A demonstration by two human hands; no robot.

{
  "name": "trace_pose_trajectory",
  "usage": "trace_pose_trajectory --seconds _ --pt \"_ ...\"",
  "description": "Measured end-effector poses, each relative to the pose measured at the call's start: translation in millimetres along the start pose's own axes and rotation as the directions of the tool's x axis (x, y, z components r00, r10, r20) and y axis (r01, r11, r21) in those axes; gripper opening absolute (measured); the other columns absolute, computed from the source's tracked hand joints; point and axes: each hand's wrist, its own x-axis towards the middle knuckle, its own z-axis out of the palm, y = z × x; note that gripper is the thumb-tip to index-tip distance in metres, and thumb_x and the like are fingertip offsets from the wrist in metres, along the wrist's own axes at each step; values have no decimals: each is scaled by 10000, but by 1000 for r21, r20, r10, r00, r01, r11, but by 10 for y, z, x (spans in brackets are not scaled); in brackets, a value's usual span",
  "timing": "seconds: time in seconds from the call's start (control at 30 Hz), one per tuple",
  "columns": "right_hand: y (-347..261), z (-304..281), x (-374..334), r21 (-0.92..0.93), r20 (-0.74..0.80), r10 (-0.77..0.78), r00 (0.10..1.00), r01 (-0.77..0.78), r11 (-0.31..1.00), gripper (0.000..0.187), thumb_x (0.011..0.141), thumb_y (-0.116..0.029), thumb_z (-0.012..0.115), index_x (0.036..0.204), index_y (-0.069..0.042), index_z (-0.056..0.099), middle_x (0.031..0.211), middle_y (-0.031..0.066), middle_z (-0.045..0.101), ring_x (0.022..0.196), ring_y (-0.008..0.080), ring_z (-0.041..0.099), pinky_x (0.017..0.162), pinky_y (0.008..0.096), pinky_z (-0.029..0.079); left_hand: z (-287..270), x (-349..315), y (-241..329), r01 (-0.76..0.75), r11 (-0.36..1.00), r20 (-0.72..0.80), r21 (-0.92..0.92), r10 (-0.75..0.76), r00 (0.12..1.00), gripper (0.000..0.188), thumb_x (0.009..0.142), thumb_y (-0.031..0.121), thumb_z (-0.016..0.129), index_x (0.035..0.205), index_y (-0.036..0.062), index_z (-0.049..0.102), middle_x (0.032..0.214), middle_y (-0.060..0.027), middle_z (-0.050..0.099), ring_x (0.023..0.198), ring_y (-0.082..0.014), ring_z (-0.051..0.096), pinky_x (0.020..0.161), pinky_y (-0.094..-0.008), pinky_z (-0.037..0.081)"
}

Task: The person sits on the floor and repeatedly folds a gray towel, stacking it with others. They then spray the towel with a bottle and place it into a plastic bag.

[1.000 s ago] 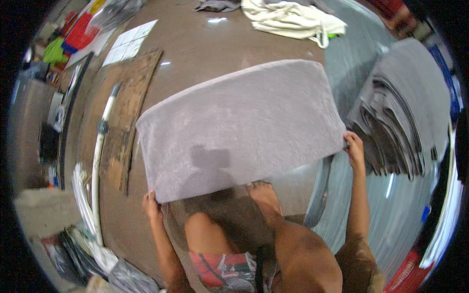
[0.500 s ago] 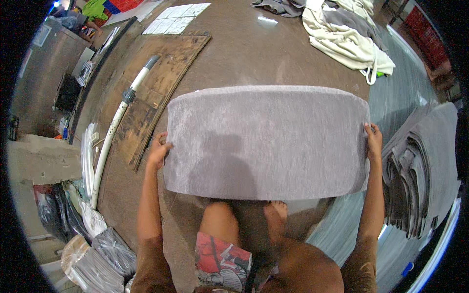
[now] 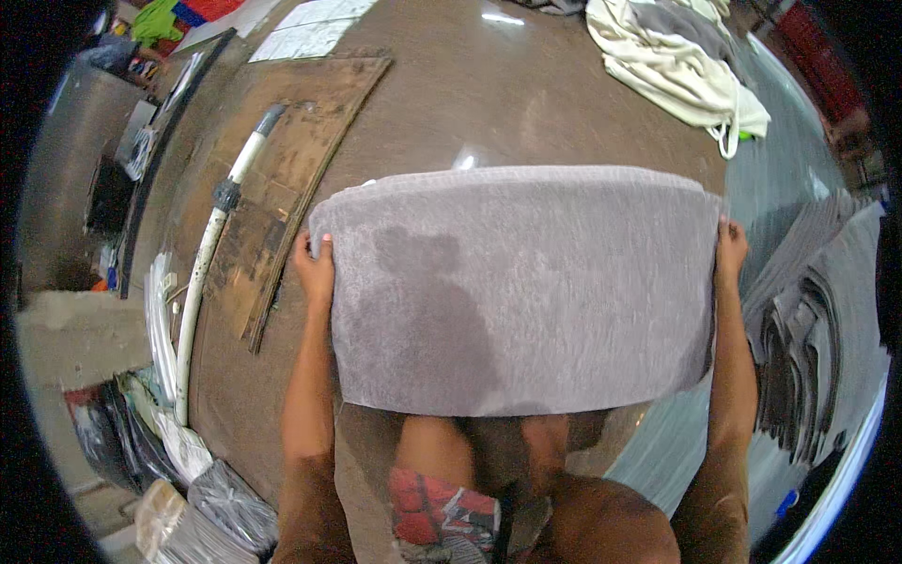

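A wide piece of soft grey cloth (image 3: 536,291) is stretched out in front of me above my knees. It looks folded, with doubled layers along its far edge. My left hand (image 3: 315,268) grips its left side close to the far corner, thumb on top. At the opposite end, my right hand (image 3: 732,249) pinches the right edge near the far corner. Part of the fingers of each hand is hidden by the cloth. My head and hands cast a shadow over its left half.
On the right lies a stack of grey cloths (image 3: 817,320) on clear plastic sheeting (image 3: 785,207). A cream cloth heap (image 3: 667,70) is at the far right. To the left are a wooden board (image 3: 310,122), a white pipe (image 3: 202,268) and plastic-wrapped bundles (image 3: 230,508).
Both hands have shifted up along the cloth's sides to near its far corners. The cloth's near edge now hangs lower, closer to me, over my knees. The view has shifted slightly.
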Motion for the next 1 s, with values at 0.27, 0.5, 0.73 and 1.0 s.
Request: trace_pose_trajectory --seconds 0.27,0.5,0.73,1.0 --pt "-661 -299 -80 55 -136 -159 978 168 984 308 817 -261 623 937 18 571 830 96 610 775 184 558 722 299 433 -112 49 368 -126 989 -224 -72 107 969 278 873 250 551 890 -27 558 784 -85 554 750 -180 498 727 -314 411" --pt "-903 -384 -154 93 -370 -217 903 269 959 278 837 -244 595 920 16 543 879 104 594 808 198 551 739 312 428 -288 98 530 -89 996 -407 -33 68 911 296 889 255 535 877 -40 552 803 -108 585 735 -194 531 697 -310 432" --pt "-609 25 26 -149 -89 -60 994 46 988 353 812 -289 608 1005 -2 539 937 147 602 885 268 569 800 350 429 301 504 -47 5 978 -182 209 34 983 239 836 202 562 884 -31 576 793 -135 606 730 -254 568 706 -338 436" --pt "-1662 -167 -943 -422 237 -563 792 606 675 472 828 -208 566 1243 -35 421 1367 168 331 1231 346 331 1009 428 258 13 -242 1018 -440 780 132 446 429 894 556 856 363 521 1323 109 359 1415 -118 264 1285 -339 247 1013 -571 135"
